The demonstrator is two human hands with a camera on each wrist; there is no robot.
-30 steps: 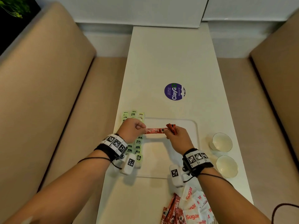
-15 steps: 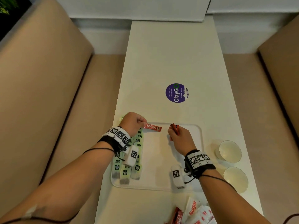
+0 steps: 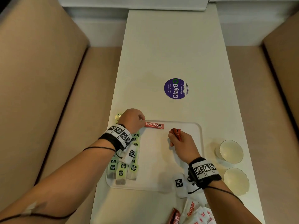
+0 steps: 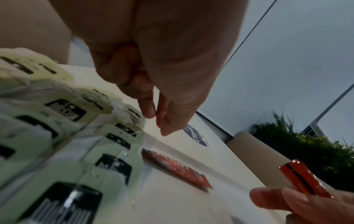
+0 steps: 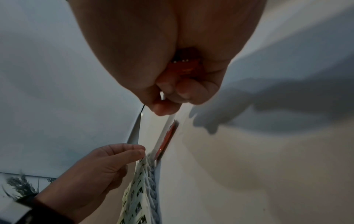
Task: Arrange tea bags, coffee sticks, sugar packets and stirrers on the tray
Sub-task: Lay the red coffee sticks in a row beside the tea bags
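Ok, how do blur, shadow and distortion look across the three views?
Head view: sharp and evenly lit, with wide-lens bending towards the edges; the coffee stick label is readable. Left wrist view: the tea bags close to the lens are smeared by blur. Right wrist view: dim and soft; the right hand casts a broad dark shadow.

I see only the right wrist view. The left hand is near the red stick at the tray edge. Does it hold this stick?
Observer: No. In the left wrist view the fingertips of the left hand are above the Nescafe coffee stick, with a gap; the stick lies flat on the tray.
Operator: And the red thing close to my camera?
Observer: The right hand grips more red coffee sticks, bunched together.
Operator: And the sugar?
Observer: The sugar packets lie on the table at its near edge, outside the tray.
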